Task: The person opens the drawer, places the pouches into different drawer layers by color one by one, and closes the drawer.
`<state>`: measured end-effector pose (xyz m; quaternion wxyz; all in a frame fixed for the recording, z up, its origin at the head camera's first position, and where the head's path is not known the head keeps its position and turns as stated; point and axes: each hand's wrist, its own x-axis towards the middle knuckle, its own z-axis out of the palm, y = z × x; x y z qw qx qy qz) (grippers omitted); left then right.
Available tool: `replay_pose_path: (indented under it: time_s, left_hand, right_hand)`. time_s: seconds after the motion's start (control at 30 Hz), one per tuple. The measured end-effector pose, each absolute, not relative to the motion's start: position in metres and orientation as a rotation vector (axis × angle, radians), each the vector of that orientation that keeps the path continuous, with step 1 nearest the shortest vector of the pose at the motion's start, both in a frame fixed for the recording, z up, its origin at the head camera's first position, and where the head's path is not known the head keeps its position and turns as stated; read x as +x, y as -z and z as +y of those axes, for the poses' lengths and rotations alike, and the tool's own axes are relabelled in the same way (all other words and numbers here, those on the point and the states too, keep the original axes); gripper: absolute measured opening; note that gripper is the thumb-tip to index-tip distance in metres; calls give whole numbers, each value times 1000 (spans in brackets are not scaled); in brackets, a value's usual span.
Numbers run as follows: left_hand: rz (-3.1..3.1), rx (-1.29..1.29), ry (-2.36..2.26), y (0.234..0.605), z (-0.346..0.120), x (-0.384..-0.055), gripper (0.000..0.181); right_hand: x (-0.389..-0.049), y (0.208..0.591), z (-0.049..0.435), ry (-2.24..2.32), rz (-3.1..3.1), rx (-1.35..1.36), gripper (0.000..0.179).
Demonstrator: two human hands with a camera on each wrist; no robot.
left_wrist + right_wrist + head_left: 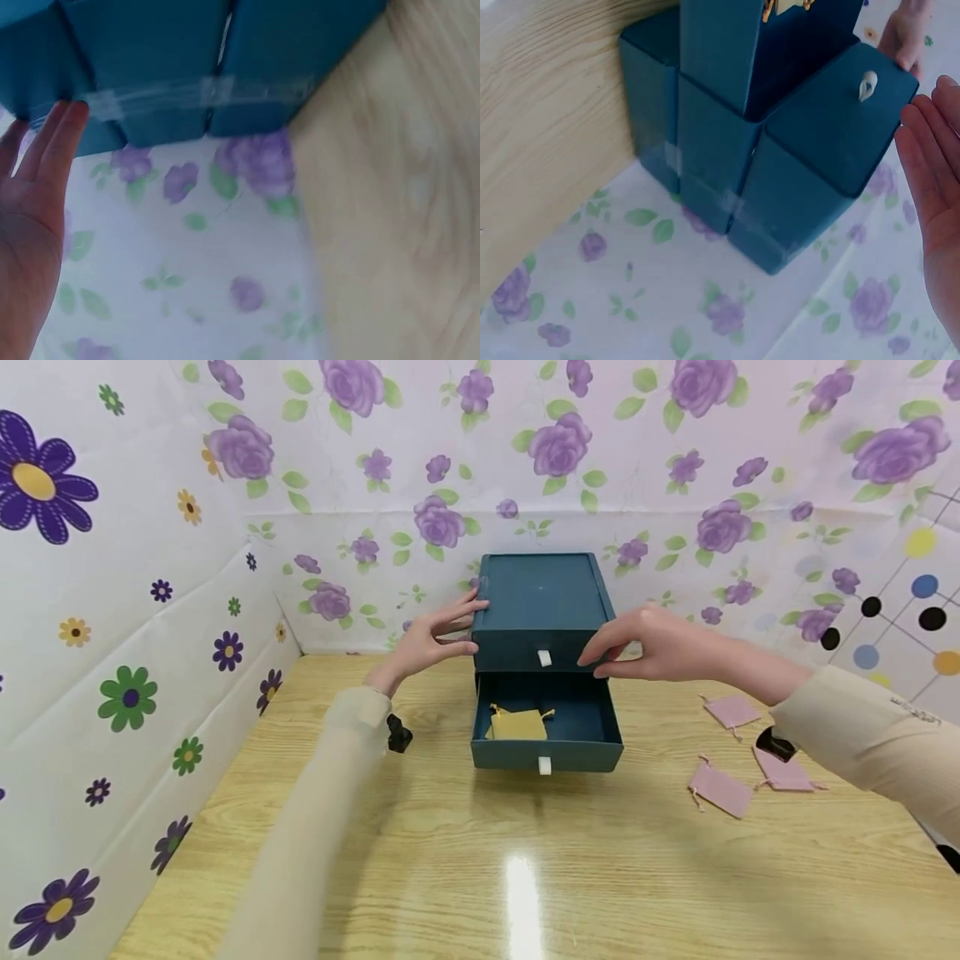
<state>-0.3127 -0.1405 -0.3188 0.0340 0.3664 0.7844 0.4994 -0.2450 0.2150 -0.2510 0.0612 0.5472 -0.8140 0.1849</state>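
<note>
Facing the head camera, the cabinet (517, 643) stands upright, long axis unclear.

Cream long sleeves (300, 843), black wrist cameras (399, 734), dark right-sleeve lettering (917, 710)

Counter (420, 877): brightly lit from above; a white glare streak shone well forward of its back edge.
Open drawer (510, 756): dim inside, with a soft shadow beneath its front.
Flowered cloth (495, 468): pale, evenly bright in the head view.
Left sleeve (292, 843): smooth, with blurred edges.
Left wrist view: dimmer and hazy; counter grain out of focus.
Right wrist view: slightly soft; pale sheen on the counter.
</note>
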Motion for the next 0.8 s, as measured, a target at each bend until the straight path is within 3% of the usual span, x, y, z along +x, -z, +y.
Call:
replay_pose_path:
  time_s: [0.2,0.5,0.8]
  left_hand:
    - [2510,1100,-1299,298,-144,-312,68]
    - [2459,1112,-1474,291,-141,-313,41]
    - [2389,1187,-1569,314,-139,-331,51]
  right_hand:
    - [-244,257,235,-600,-2420,1592,23]
    - [-241,265,259,-627,-2416,1500,28]
    - [-239,273,282,-722,-2333,1475,37]
